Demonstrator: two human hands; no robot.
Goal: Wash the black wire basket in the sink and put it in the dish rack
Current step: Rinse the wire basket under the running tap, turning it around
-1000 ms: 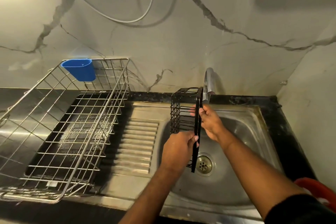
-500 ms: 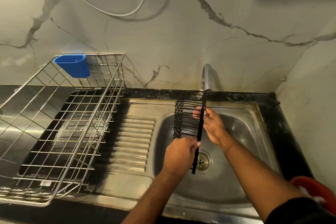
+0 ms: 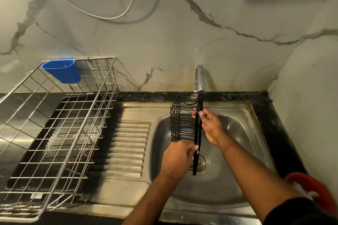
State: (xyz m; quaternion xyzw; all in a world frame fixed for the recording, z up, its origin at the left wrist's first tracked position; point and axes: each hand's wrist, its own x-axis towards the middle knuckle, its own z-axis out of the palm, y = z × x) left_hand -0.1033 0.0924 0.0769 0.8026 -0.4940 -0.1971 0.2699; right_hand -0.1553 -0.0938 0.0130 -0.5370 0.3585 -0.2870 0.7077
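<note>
Marble wall, steel sink [image 3: 237,151]. Black wire basket [image 3: 182,120] held on edge over the drain, under the tap [image 3: 198,78], prob for rinsing. Left hand [image 3: 178,159] grip holds bottom end, right hand [image 3: 210,126] grip pinches frame. Dish rack [image 3: 54,124] well left of grips.

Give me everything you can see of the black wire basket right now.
The black wire basket is a small cage of dark coated wire grid fixed to a flat black back strip, which stands nearly upright. It is held edge-on above the sink, its top just under the faucet spout. The left hand grips its lower end; the right hand pinches the strip near the top. No water stream is visible.
</note>
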